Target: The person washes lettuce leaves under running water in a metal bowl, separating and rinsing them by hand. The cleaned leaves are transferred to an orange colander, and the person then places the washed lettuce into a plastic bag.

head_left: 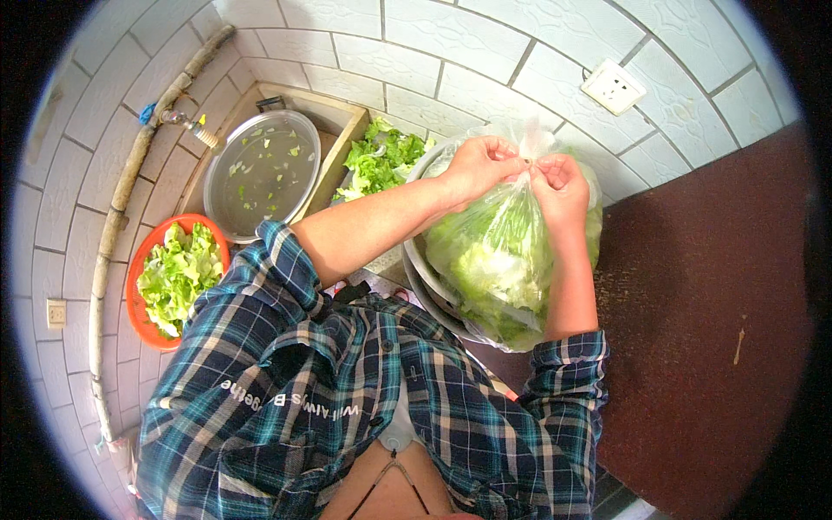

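Observation:
A clear plastic bag [500, 260] full of leafy green lettuce rests over stacked metal basins [419, 260]. Both hands meet at its gathered neck. My left hand [484, 162] pinches the bunched plastic from the left, its fingers curled. From the right, my right hand [562, 185] grips the same twisted neck with thumb and fingers, close beside the left. A tuft of plastic stands up above the fingers. Just left of the bag, loose lettuce leaves [383, 159] lie beside the sink, partly behind my left forearm.
A large basin of water [266, 175] with floating leaf bits sits in the sink [338, 156], near a tap [195, 130]. An orange colander [133, 292] holds lettuce at left. A dark red surface [689, 312] spreads right. A wall socket [613, 86] is above.

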The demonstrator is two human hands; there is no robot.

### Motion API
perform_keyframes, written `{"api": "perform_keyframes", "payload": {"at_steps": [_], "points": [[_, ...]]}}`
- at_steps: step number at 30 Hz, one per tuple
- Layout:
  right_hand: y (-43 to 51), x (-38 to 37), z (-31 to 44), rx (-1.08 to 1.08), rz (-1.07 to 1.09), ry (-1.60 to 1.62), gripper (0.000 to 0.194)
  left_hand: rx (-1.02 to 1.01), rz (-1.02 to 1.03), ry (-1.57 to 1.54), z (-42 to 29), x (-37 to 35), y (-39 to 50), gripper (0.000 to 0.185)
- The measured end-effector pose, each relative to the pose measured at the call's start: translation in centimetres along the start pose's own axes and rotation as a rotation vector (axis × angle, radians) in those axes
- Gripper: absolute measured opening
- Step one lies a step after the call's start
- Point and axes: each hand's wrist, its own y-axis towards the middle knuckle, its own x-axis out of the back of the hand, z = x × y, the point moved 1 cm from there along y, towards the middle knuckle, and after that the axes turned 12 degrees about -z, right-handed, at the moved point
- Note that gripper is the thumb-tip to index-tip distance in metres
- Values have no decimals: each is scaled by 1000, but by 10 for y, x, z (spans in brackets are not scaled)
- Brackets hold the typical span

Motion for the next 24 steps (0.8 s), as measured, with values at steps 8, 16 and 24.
{"api": "perform_keyframes", "payload": {"at_steps": [8, 16, 24], "points": [[-3, -3, -8, -44, 26, 117, 21, 147, 27, -146, -2, 3, -2, 12], [2, 0, -21, 19, -29, 115, 33, 145, 78, -54, -4, -2, -7, 12], [-14, 2, -5, 138, -110, 9, 31, 245, 65, -122, -4, -7, -6, 10]]}}
